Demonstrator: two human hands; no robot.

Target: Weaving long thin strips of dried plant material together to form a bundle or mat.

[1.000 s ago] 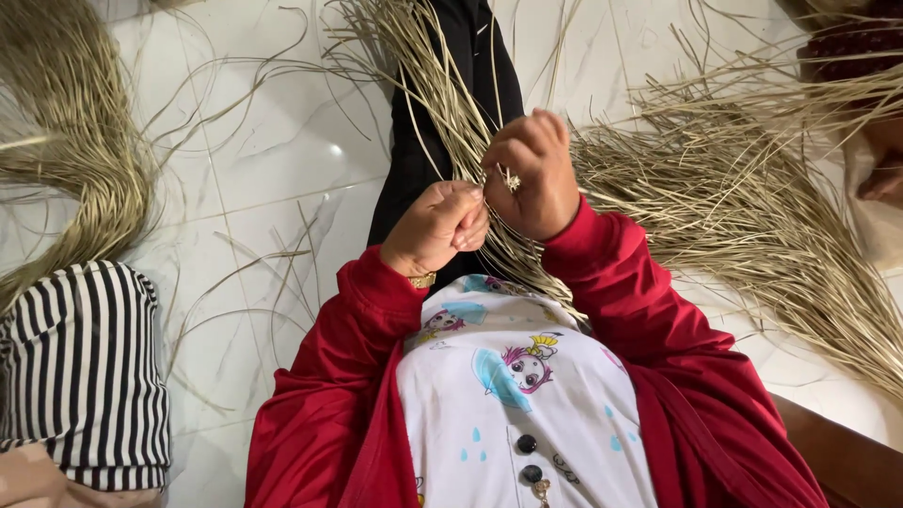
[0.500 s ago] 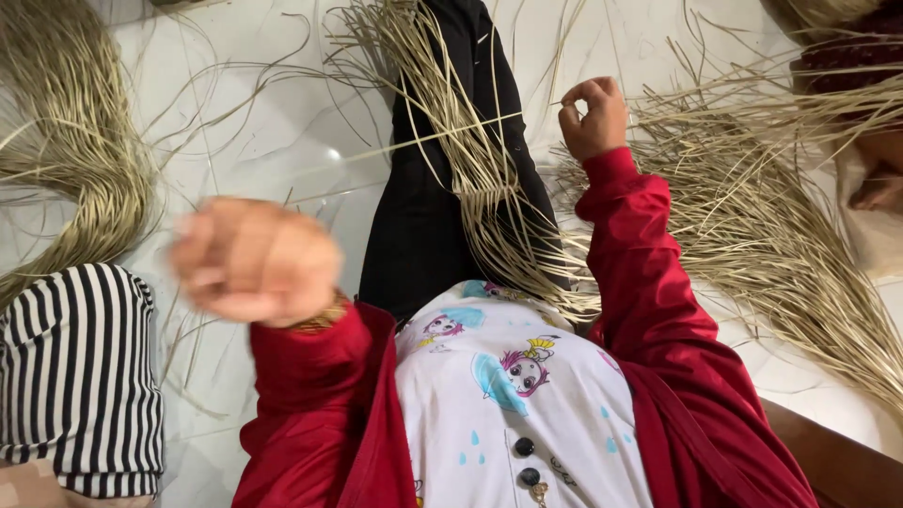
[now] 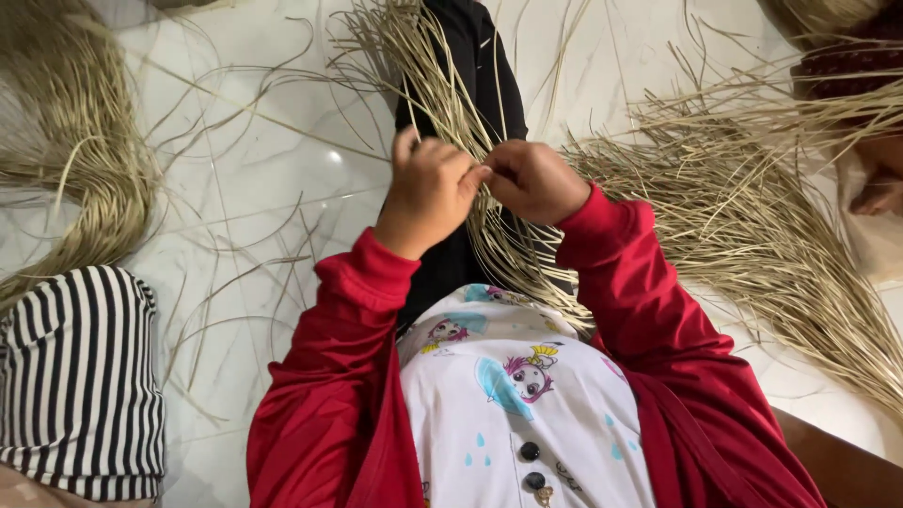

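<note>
A bundle of dry straw strands [image 3: 442, 89] lies across my black-clad leg [image 3: 475, 52]. My left hand [image 3: 428, 193] and my right hand [image 3: 531, 179] meet over it, fingertips touching, both pinching thin strands of the bundle. Red sleeves cover both arms. The pinched strands themselves are mostly hidden between the fingers.
A large heap of straw [image 3: 752, 198] spreads over the white tiled floor [image 3: 282, 141] to the right. Another curved sheaf [image 3: 85, 169] lies at the left, with loose strands beside it. A person's black-and-white striped garment [image 3: 80, 376] is at lower left; another person's foot [image 3: 879, 193] at right.
Both hands swung apart half a second ago, left hand out to the left, right hand up to the right. Now they have come back together on the straw over my leg.
</note>
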